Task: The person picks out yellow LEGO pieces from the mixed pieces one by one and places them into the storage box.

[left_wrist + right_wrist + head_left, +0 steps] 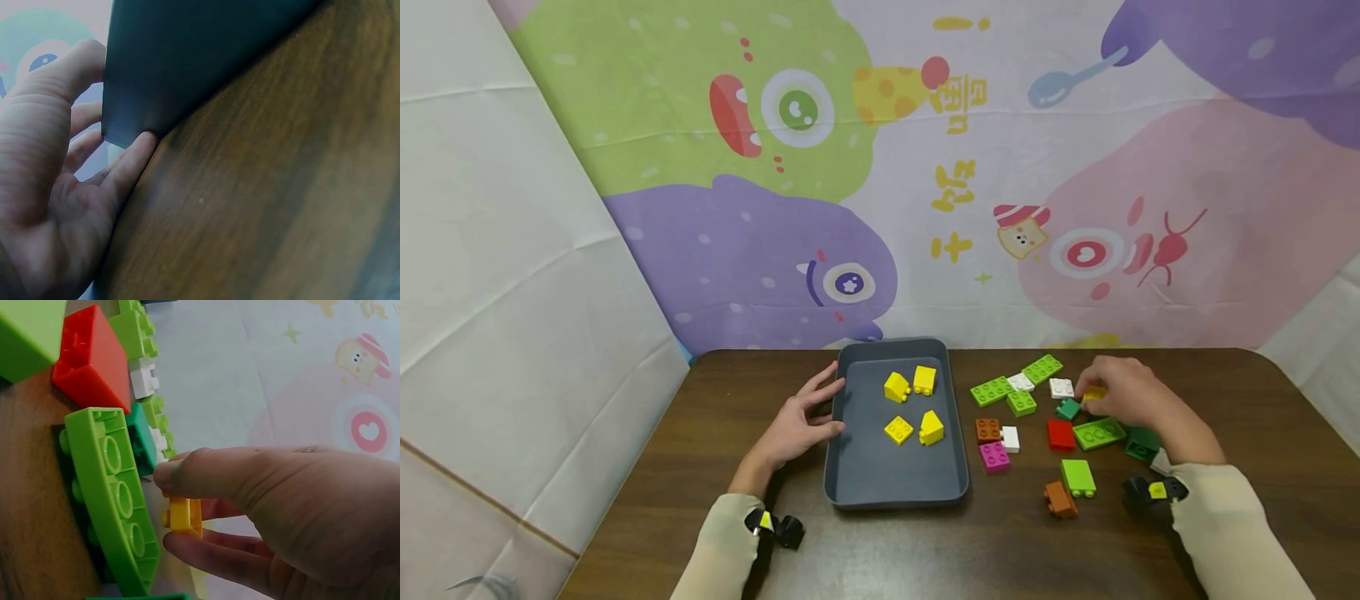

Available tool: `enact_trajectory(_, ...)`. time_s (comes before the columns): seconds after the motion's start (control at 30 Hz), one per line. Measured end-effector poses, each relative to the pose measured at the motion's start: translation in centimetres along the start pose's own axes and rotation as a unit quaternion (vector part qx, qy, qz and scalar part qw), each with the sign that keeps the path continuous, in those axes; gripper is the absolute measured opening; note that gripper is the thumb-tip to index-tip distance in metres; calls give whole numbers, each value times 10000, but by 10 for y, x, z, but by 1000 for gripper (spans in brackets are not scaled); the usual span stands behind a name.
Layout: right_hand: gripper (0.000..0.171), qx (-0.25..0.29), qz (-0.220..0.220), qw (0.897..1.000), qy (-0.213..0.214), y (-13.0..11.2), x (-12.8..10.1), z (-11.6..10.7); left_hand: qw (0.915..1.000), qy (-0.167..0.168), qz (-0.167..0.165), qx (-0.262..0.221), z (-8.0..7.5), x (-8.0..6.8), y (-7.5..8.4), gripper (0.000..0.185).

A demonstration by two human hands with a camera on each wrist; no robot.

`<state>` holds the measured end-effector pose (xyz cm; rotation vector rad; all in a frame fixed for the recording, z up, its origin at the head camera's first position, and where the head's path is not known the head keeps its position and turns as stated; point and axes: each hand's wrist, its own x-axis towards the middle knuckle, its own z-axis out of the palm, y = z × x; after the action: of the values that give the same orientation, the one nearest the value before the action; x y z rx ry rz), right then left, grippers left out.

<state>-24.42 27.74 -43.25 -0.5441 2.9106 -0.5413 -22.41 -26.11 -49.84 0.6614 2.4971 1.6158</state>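
At the left side of a dark grey tray (895, 479), my left hand (792, 425) rests with spread fingers against the wall. In the left wrist view the thumb (81, 69) touches the upper part of the tray wall (181, 56), and a fingertip is at its base. Several yellow bricks (898, 430) lie apart in the tray. On the right, my right hand (1127, 393) pinches a small yellow brick (181, 515) between thumb and fingers. Close by are a dark teal brick (1067, 408), a white brick (1062, 388) and a long green brick (112, 494).
Loose bricks spread between tray and right hand: lime green ones (992, 391), a red one (1061, 434), a magenta one (995, 456), brown ones (1060, 499) and a dark green one (1142, 444). A printed cloth (955, 308) hangs behind the wooden table (1000, 550).
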Motion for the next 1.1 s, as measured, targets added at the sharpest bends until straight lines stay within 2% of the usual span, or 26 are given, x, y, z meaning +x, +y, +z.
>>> enact_trajectory(0.53, 11, -42, -98, 9978, 650, -4, -1, -7, 10000, -27, -16, -51, 0, 1, 0, 76)
enact_trajectory(1.1, 15, -1, -350, 9892, 1424, -12, 0, -2, 10000, -30, -27, -67, 0, 0, 2, 76)
